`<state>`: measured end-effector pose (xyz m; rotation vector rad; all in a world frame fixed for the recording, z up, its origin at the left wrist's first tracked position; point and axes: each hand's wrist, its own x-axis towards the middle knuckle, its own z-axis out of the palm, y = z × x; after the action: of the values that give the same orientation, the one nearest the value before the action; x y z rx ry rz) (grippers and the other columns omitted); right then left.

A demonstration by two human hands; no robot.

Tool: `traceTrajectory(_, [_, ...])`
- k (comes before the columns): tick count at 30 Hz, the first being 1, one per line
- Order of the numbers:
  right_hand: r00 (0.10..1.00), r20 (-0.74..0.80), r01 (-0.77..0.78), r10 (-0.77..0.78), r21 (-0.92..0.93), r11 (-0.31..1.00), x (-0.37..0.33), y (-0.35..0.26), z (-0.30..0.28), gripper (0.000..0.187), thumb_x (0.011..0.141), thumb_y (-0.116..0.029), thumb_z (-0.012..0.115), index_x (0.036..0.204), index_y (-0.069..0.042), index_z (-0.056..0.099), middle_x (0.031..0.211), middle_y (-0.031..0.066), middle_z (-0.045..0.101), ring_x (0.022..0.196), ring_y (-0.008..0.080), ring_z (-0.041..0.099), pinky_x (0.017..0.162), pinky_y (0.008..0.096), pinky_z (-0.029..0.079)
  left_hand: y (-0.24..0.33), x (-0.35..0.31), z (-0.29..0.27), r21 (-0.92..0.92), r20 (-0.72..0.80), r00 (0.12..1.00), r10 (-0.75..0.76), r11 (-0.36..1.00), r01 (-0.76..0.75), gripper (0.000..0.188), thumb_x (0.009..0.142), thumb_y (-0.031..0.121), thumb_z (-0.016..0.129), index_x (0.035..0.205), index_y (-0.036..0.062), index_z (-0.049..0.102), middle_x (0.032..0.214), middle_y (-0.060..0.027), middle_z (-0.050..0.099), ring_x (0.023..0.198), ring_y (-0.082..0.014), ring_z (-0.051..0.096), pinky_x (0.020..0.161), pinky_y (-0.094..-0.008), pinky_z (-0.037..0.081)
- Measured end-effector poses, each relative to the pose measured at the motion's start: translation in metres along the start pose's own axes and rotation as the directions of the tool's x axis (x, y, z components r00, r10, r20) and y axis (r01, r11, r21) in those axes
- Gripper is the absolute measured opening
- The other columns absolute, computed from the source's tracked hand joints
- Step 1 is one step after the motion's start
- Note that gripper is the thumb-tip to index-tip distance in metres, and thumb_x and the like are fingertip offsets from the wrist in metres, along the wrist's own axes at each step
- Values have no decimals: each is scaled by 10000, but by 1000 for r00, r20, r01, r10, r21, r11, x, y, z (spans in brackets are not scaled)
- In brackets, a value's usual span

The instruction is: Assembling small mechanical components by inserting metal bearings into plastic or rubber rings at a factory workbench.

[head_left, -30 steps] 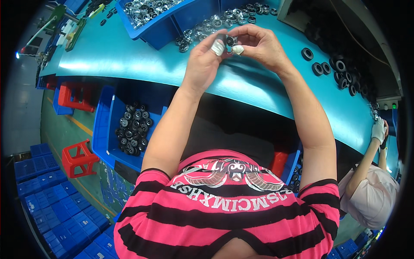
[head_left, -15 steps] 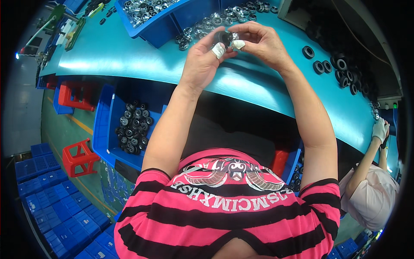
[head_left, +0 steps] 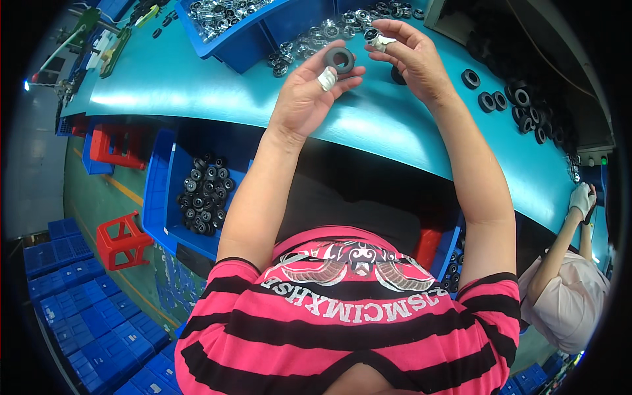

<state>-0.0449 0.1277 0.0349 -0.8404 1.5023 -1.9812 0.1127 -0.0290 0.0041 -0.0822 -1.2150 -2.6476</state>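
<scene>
My left hand [head_left: 304, 100], its thumb wrapped in white tape, grips a black rubber ring [head_left: 330, 59] shaped like a small tyre, with the hole turned upward. In my right hand [head_left: 421, 68], a small shiny chrome wheel hub [head_left: 372, 35] is pinched between the taped thumb and the fingers. The hub and the ring are apart. Another black ring [head_left: 397, 76] lies on the turquoise tabletop [head_left: 217, 89], partly hidden by my right hand. Beyond my hands, several chrome hubs [head_left: 330, 30] are spread in a loose row.
A blue bin [head_left: 240, 49] full of chrome hubs stands at the back left. Loose black rings [head_left: 486, 101] lie to the right, beside a larger pile. Below the table edge, a blue crate [head_left: 157, 191] holds assembled wheels [head_left: 205, 194]. A co-worker's gloved hand [head_left: 580, 199] is at far right.
My hands have moved apart. The right one has gone up and right with the hub, while the left keeps the ring, which now shows its hole.
</scene>
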Motion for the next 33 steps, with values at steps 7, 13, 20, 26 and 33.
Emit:
traceTrajectory(7, [977,205,89,-54,-165,982,-3,-3,2,369,819,-113,776,1177,-46,716,1129,51,700,1075,164,666,933,317,547,-1,-1,4,60,-44,999,26,998,-24,550,949,101,681,1452,11,476,1315,-111,617,1231,-266,596,1089,-426,475])
traceTrajectory(13, [924,258,378,-284,-486,788,-11,-2,20,359,772,-135,836,1121,-116,752,970,14,692,901,133,673,809,284,567,-2,-1,13,150,-103,994,42,988,-26,523,935,80,696,1423,13,521,1291,-78,630,1191,-178,603,1060,-369,479])
traceTrajectory(20, [941,204,337,-269,-548,766,-12,3,21,336,743,-74,831,1068,-92,750,927,13,671,791,122,659,732,267,558,-2,0,14,210,-135,990,31,978,-2,504,957,50,646,1436,-10,504,1285,-80,636,1159,-166,615,1049,-354,476])
traceTrajectory(26, [912,212,408,-352,-577,708,-13,5,26,314,725,-48,828,1024,-105,751,888,11,652,752,131,644,680,276,545,-3,-1,12,165,-93,996,0,986,16,472,1000,81,602,1435,-52,474,1227,-79,637,1107,-154,629,1022,-324,500])
traceTrajectory(33, [862,282,488,-421,-685,541,-17,10,33,349,731,-62,815,1064,-134,738,901,10,651,814,162,662,683,315,546,-10,-1,17,373,-169,984,63,928,4,399,1021,118,593,1391,-17,526,1230,-81,656,1072,-142,635,943,-306,523])
